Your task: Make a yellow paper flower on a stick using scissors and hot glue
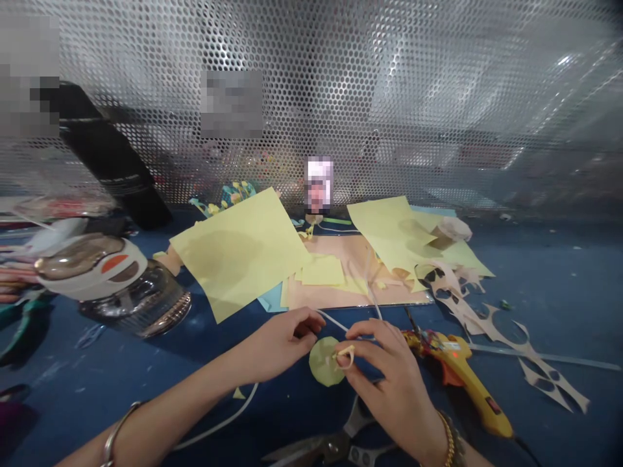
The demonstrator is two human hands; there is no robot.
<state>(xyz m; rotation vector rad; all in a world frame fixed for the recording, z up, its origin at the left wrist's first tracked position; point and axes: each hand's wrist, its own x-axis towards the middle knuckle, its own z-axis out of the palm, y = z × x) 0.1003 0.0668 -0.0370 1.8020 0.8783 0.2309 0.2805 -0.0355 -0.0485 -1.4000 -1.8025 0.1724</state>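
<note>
A round pale green paper disc [321,364] lies between my hands at the front middle of the blue table. My right hand [389,370] pinches a small curled cream paper piece [346,356] over the disc's right side. At the disc's upper left is my left hand [287,340], its fingers curled together; whether anything is between the fingertips is too small to tell. Metal scissors [333,447] lie below my right hand, partly hidden by it. A yellow glue gun [474,383] rests just right of that hand.
Yellow paper sheets [243,253] and a peach sheet [321,296] lie behind my hands. A clear bottle [141,311] stands at left, cut paper scraps [506,331] at right. A white cable [228,418] runs under my left arm. A phone [318,185] leans at the back.
</note>
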